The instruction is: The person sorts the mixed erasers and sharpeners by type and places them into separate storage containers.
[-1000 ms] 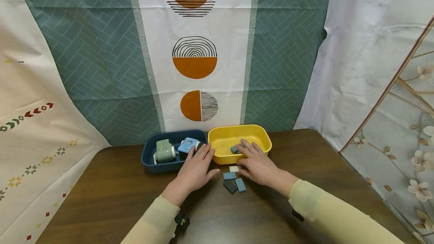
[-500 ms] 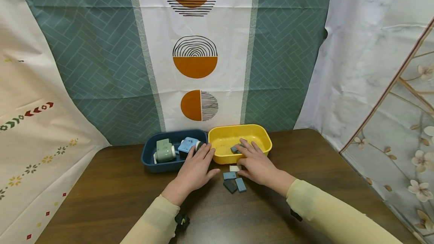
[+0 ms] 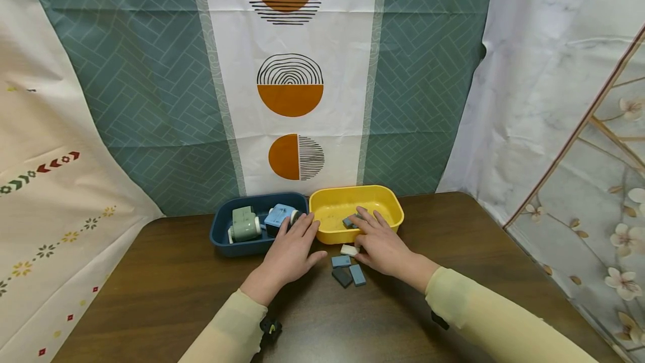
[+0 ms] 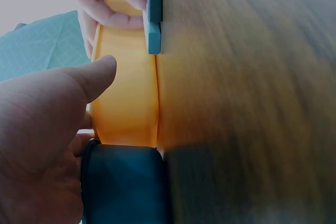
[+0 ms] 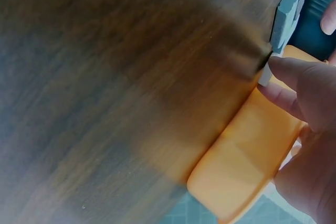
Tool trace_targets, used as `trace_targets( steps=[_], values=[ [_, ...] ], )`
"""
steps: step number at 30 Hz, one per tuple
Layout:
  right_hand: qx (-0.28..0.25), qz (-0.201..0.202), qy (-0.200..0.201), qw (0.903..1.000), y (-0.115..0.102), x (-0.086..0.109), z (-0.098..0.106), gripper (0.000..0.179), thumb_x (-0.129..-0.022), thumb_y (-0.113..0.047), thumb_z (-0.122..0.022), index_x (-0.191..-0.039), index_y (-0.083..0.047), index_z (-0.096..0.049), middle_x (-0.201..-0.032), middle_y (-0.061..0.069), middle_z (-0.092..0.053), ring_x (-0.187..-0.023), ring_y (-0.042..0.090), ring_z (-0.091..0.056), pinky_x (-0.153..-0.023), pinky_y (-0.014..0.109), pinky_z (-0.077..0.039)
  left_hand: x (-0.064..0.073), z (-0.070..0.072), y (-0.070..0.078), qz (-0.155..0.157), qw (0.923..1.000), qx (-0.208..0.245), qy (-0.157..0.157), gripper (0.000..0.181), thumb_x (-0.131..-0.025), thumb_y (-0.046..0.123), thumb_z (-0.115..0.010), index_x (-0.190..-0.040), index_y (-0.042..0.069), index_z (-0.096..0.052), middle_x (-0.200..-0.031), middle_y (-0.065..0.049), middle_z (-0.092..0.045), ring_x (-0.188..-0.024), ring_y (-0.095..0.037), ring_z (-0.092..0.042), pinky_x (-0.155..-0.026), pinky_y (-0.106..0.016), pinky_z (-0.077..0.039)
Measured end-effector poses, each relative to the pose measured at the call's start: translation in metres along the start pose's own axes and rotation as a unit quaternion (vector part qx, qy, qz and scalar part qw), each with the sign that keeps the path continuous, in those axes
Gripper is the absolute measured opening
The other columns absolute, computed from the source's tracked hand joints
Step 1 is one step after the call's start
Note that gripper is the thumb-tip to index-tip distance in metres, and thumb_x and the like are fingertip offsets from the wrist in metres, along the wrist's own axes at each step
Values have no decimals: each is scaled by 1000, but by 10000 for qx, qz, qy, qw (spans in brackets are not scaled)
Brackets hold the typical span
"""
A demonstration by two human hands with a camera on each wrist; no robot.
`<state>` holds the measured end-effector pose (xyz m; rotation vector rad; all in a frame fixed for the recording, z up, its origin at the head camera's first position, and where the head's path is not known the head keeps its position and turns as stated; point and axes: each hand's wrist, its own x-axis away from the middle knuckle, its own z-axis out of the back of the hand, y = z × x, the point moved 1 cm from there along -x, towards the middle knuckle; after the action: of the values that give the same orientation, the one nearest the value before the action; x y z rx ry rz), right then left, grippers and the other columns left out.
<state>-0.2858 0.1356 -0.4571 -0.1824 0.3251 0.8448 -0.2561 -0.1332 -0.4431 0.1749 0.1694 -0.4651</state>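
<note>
My right hand (image 3: 385,246) pinches one end of a small white rectangular block (image 3: 347,250) between thumb and finger, at the front of the yellow bin (image 3: 330,237). Its other fingers reach over the bin's rim. In the right wrist view, the white block (image 5: 264,76) sits at the thumb tip. My left hand (image 3: 292,254) lies with fingers extended over the rims where the yellow and dark blue bins (image 3: 237,250) meet, thumb out to the side. Two blue-grey blocks (image 3: 341,261) and a dark block (image 3: 342,278) lie on the table between my hands.
Inside the yellow bin lie small blue-grey blocks (image 3: 347,222), partly behind my right fingers. The dark blue bin holds a green boxy object (image 3: 245,226) with a white knob and a light blue boxy one (image 3: 279,216). A patterned cloth (image 3: 302,128) hangs behind the table.
The white block has turned slightly, its right end now nearer me, as the right thumb and finger shifted at it. The left hand and both bins have stayed put.
</note>
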Motion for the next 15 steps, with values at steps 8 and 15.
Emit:
trace_targets(
  steps=[8, 15],
  values=[
    [338, -190, -223, 9990, -12, 0, 13, 18, -94, -25, -92, -90, -14, -78, -163, 21, -54, -163, 46, -30, -128, 70, -27, 0, 0, 0, 27, 10000, -60, -11, 81, -107, 54, -71, -168, 7, -46, -178, -14, -34, -166, -31, -28, -135, -62, -11],
    [391, -203, -208, 9988, -14, 3, 18, 19, -95, -25, -90, -90, -15, -75, -162, 20, -55, -162, 46, -32, -128, 70, -26, 0, 0, 0, 55, 10000, -42, -53, 82, -107, 55, -71, -169, 7, -46, -178, -14, -34, -166, -32, -29, -135, -62, -11]
  ],
)
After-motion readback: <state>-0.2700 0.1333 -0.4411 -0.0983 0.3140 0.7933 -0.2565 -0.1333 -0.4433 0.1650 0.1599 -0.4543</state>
